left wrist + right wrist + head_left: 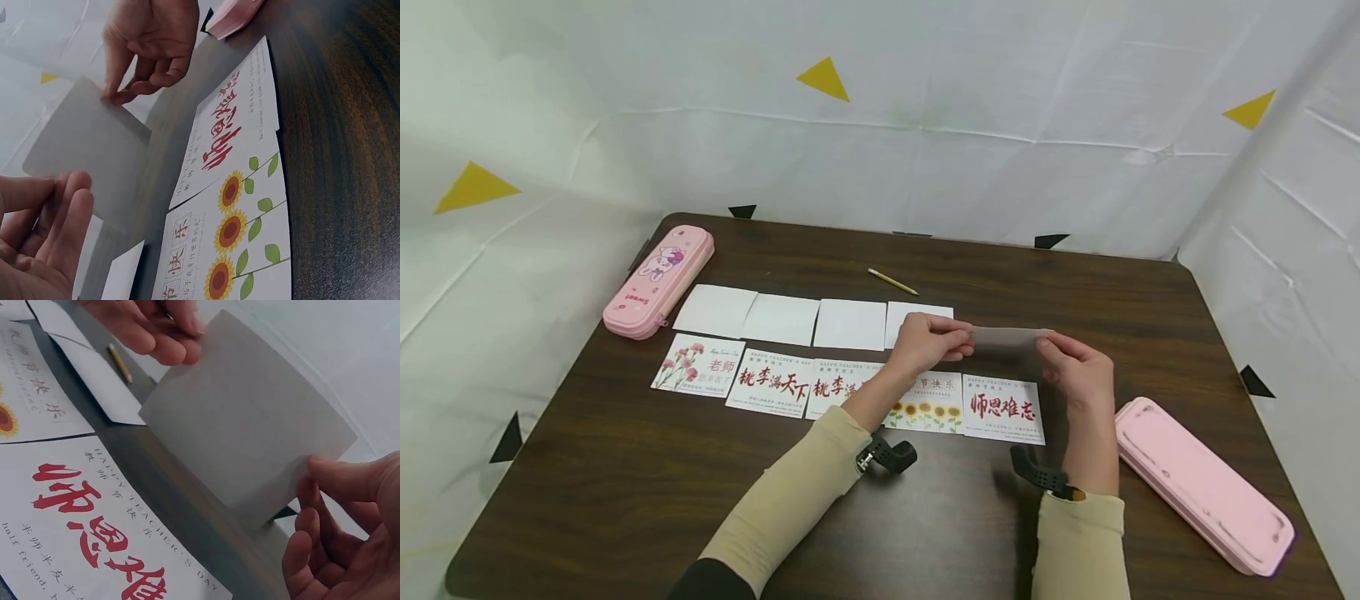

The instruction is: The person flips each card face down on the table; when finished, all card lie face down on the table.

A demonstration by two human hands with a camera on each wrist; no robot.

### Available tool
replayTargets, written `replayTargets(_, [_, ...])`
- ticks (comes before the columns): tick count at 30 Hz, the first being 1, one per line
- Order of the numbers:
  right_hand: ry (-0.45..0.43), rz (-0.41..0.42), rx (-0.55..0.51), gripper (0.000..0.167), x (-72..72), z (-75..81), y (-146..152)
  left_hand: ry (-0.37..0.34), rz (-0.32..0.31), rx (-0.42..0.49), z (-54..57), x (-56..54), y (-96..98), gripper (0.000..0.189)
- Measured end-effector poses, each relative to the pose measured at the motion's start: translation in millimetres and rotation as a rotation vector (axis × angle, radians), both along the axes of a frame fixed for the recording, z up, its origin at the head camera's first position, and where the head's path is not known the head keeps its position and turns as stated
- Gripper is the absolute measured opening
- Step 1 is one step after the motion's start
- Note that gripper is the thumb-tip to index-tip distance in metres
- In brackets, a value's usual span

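Observation:
Between thumb and fingers, my left hand (927, 343) pinches one edge of a blank white card (250, 412). The opposite edge is pinched by my right hand (1082, 372), so the card is held up, tilted, above the table. Below it lies a printed card with red characters (1002, 408), the rightmost of the front row. Beside that lies a sunflower card (231, 231), partly covered by my left arm in the head view. Behind the printed row, several blank white cards (852, 324) lie side by side, the rightmost partly hidden by my left hand.
A pink pencil case with a rabbit picture (658, 279) lies at the table's left edge. Another pink case (1206, 483) lies to the right of my right forearm. Behind the blank cards is a pencil (892, 282). At the front row's left end lies a flower card (696, 365).

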State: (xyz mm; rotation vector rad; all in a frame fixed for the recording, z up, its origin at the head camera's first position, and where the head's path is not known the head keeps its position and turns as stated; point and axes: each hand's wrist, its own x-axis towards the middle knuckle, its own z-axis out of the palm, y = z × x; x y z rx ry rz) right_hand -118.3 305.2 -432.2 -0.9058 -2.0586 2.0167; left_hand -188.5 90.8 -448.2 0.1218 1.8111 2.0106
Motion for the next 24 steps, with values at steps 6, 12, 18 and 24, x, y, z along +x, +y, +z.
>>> replayTargets(6, [-0.007,-0.013,0.133,0.039,-6.6,0.4,-4.9,0.138,0.105,-0.092,-4.6,-3.1,2.4,0.014])
replayTargets(12, [0.057,-0.043,0.217,0.036,-13.6,-5.8,-9.5,0.207,0.158,-0.153,-9.7,-4.4,4.8,0.016])
replayTargets(18, [0.085,-0.08,0.255,0.033,-20.5,-11.0,-13.6,0.227,0.162,-0.227,-6.7,-0.4,5.2,0.02])
replayTargets(24, [0.045,-0.116,0.276,0.03,-25.4,-14.1,-14.2,0.252,0.169,-0.271,-4.3,0.5,6.4,0.023])
